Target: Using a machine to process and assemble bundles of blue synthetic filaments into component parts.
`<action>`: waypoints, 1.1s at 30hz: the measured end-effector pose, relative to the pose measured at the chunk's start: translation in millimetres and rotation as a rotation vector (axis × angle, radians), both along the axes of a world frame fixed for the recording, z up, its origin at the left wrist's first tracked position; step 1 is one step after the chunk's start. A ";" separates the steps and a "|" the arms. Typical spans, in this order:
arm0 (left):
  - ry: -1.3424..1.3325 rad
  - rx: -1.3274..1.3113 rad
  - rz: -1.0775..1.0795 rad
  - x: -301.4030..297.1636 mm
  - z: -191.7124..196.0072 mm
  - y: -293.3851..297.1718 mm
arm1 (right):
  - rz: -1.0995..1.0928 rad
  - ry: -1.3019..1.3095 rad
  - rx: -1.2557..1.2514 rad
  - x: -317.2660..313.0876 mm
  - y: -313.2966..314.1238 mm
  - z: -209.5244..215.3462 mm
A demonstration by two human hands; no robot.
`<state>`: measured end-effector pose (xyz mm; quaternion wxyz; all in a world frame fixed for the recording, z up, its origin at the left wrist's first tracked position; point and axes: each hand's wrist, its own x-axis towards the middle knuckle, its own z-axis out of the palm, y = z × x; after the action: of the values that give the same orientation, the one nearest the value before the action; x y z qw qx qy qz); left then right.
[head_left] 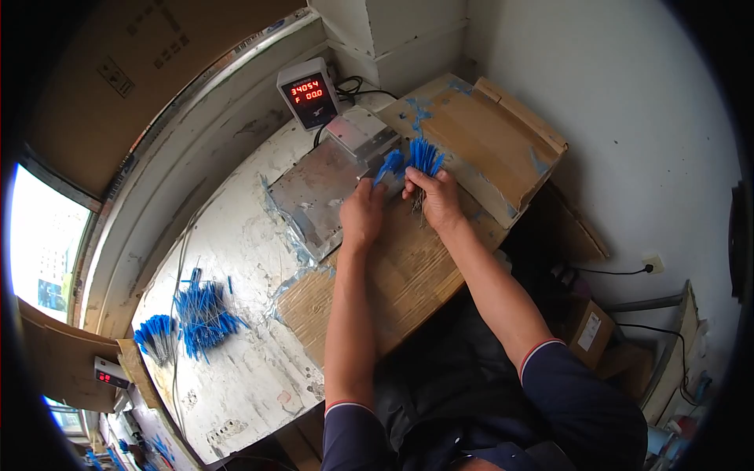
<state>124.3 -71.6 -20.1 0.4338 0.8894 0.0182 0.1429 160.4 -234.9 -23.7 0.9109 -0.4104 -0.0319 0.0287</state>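
Right hand [437, 198] closed in a grip on a blue wire bundle [424, 155], left hand [363, 213] pinching a few blue wires [390, 163] beside a metal block [363, 133] on the surface [236, 235].

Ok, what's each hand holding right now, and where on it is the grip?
Right hand grips a bunch of blue-tipped wires by the lower, bare ends. Left hand pinches a smaller blue-tipped bundle near its base.
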 end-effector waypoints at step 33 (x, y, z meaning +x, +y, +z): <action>0.130 -0.179 0.222 -22.0 11.6 -3.8 | -0.004 0.003 -0.149 2.0 5.2 -7.3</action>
<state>102.2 -75.4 -8.5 0.4908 0.8471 0.1571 0.1298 162.4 -229.7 -30.9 0.8778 -0.4773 -0.0273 0.0296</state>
